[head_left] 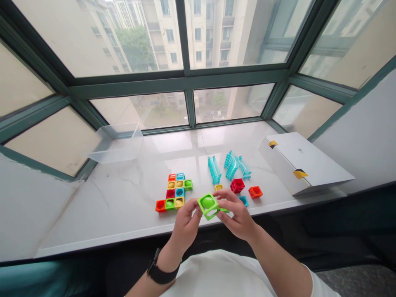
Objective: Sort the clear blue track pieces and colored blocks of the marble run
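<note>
A green cube block (208, 205) with a round hollow on top is held up in front of me, above the sill's front edge. My left hand (187, 220) pinches its left side. Fingers of my right hand (236, 212) close on its right side. Another green piece shows partly below the right fingers; whether it is touched I cannot tell. Left of my hands lies a flat group of red, blue, yellow and green cube blocks (170, 193) set side by side. Beyond my right hand are a dark red block (237, 185), an orange-red block (255, 192), a blue block (243, 201) and a yellow block (218, 187), partly hidden.
Several translucent teal track pieces (214, 170) lie behind the loose blocks. A clear plastic bin (117, 144) stands at the back left. On the right is a white box (305, 161) with yellow-and-black tabs. Windows with green frames (188, 78) enclose the white sill (117, 214).
</note>
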{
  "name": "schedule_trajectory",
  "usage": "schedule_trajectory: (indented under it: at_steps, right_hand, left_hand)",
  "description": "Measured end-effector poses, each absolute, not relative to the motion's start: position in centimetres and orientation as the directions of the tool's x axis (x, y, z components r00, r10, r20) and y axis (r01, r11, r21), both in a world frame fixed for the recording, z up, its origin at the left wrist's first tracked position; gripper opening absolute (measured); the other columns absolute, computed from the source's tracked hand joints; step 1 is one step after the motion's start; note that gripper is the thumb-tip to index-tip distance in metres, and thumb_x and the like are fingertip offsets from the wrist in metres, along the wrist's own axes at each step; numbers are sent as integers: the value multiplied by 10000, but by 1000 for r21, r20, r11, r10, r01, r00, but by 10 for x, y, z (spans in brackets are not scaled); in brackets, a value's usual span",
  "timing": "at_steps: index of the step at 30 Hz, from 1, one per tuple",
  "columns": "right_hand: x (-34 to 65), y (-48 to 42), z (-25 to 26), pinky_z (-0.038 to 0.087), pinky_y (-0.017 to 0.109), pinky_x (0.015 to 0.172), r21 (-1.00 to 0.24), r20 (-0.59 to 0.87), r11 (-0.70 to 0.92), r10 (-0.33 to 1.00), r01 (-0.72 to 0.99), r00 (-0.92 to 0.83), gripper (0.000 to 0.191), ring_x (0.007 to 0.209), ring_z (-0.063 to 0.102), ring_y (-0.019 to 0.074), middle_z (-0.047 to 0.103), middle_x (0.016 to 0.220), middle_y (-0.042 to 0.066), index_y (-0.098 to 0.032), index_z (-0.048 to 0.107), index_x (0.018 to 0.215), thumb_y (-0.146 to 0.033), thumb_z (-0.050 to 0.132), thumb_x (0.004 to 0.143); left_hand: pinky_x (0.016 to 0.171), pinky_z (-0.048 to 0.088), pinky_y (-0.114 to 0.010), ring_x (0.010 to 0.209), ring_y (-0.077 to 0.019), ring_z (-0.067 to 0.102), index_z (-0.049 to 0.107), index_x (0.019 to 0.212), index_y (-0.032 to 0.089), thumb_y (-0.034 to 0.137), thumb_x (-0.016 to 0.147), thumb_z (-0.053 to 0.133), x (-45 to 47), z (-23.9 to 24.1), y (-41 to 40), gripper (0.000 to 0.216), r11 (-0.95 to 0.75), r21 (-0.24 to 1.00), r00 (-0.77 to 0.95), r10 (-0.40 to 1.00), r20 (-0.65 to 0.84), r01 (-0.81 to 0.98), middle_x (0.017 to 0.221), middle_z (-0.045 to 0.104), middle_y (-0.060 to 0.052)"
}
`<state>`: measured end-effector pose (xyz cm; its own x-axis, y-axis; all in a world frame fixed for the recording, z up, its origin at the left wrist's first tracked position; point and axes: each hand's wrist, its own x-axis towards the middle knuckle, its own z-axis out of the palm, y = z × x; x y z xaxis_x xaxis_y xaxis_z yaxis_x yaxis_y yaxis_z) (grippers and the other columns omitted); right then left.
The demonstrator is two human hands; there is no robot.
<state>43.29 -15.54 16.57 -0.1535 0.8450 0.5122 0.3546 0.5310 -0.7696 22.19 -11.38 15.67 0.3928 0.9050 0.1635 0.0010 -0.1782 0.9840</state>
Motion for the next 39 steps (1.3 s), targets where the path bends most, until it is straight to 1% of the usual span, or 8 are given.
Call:
schedule_trajectory:
  at_steps: [5,10,16,21,27,31,36,39]
  right_hand:
    - [434,-153,162,565,441,1053,-736,513,554,832,390,-213,273,1325,562,283,572,1392,124,-285,712,1272,-333,584,1036]
    - [436,-150,166,571,458,1026,-683,533,561,820,467,-206,237,1280,575,280,586,1370,109,-297,739,1173,-254,551,1035]
    - [437,-148,169,570,474,1009,-610,603,579,782,540,-158,230,1186,618,283,620,1286,110,-302,715,1185,-227,605,998]
    - [438,-147,164,575,474,1013,-643,617,542,785,542,-54,309,1175,637,281,648,1234,109,-280,626,1287,-269,668,981]
    - [443,-146,163,586,442,991,-674,590,523,806,521,-46,291,1154,661,276,679,1185,104,-260,641,1272,-275,671,983]
    - [442,-146,165,597,393,931,-682,574,540,813,493,-96,215,1062,690,246,700,1125,89,-255,690,1199,-241,659,987]
    - [441,-147,163,590,351,850,-707,530,509,841,491,-108,95,936,696,218,722,1013,73,-236,709,1063,-233,635,1002]
    - [441,-147,161,582,349,832,-726,480,473,868,500,-124,94,907,688,214,718,968,63,-237,710,1013,-237,616,1013]
  left_hand:
    - [835,559,-331,947,-231,701,747,1149,213,501,973,679,226,149,-111,344,70,980,436,900,19,-187,1048,758,-78]
    - [872,578,-366,972,-235,710,724,1200,218,515,957,701,231,145,-112,384,242,920,469,880,-74,-308,1072,759,-86]
    - [779,577,-337,807,-196,713,738,1073,181,518,922,748,236,149,-114,370,379,835,517,845,-138,-398,942,759,-83]
    - [776,543,-319,764,-185,705,731,1067,156,547,936,722,234,148,-112,412,504,759,542,805,-241,-412,893,771,-102]
    - [800,535,-321,807,-188,701,726,1126,154,493,952,723,233,147,-108,381,482,780,520,820,-240,-400,996,780,-124]
    - [791,553,-309,846,-181,692,731,1128,167,465,948,734,236,148,-109,348,449,797,497,839,-221,-404,1009,758,-94]
    - [828,592,-334,1005,-209,689,724,1104,203,443,933,753,237,147,-111,296,430,790,442,868,-228,-437,1186,733,-83]
    - [830,588,-342,978,-214,696,728,1114,196,473,934,742,236,144,-112,330,410,814,446,870,-212,-412,1156,739,-90]
